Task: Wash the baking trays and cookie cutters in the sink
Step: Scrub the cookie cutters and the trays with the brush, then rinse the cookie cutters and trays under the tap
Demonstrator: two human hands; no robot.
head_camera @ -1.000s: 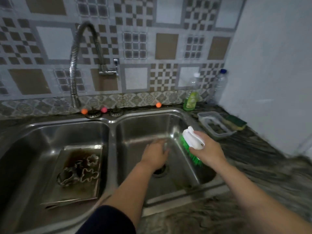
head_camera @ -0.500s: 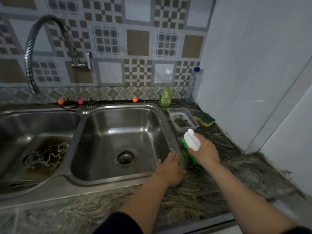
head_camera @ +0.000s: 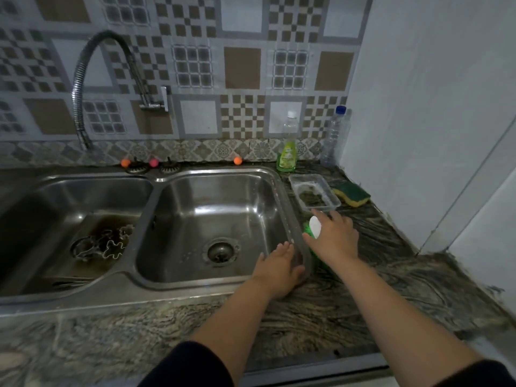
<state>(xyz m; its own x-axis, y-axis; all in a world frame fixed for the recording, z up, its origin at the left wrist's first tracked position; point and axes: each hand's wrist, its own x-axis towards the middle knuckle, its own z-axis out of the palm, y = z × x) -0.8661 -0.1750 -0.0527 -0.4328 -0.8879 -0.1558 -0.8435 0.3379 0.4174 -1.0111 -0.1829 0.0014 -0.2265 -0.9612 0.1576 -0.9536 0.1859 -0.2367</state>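
Observation:
A dirty baking tray (head_camera: 92,261) lies in the left basin of the double steel sink (head_camera: 195,291), with several metal cookie cutters (head_camera: 102,245) on it. The right basin (head_camera: 212,219) holds nothing but its drain. My left hand (head_camera: 279,266) rests flat on the sink's front right corner, fingers apart. My right hand (head_camera: 333,237) is on the counter just right of the sink rim, closed over a scrub brush (head_camera: 314,229) with a white handle and green bristles.
A flexible tap (head_camera: 83,88) arches over the left basin. A green dish soap bottle (head_camera: 287,152), a clear water bottle (head_camera: 333,135), a clear plastic tub (head_camera: 314,192) and a green-yellow sponge (head_camera: 351,192) stand on the marbled counter right of the sink. A white wall closes the right side.
My left hand came out of the right basin to the sink's front right corner. My right hand carried the brush from above the basin to the counter beside the rim.

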